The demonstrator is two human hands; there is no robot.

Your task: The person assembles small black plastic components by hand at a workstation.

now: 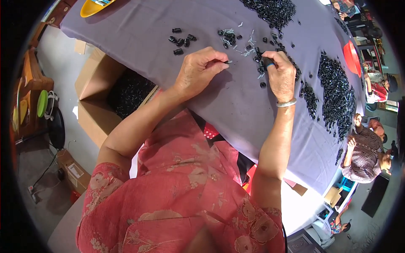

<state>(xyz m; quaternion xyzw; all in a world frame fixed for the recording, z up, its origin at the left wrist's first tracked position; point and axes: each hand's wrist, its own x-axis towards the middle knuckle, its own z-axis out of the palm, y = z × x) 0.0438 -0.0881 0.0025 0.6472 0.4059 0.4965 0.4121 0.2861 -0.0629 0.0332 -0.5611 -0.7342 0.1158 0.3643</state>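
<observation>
My left hand [202, 69] is closed in a pinch over the cloth-covered table. Its thumb and forefinger hold a small black plastic piece [228, 62] with a pale metallic end sticking out. My right hand [280, 74] has its fingers drawn together beside loose black pieces [257, 55]; a dark cover with a blue edge is on one fingertip. Whatever those fingers grip is hidden. Between the hands and a little farther off lie silvery screw-like pins [246, 52], mixed with black pieces [230, 39]. A small group of black parts [180, 42] sits beyond my left hand.
Large heaps of black parts lie on the grey cloth at the far side [276, 12] and right [337, 90]. A yellow dish [93, 8] stands at the far left corner. Left of the table, an open carton [95, 76] holds black pieces. Other people [365, 154] sit along the right.
</observation>
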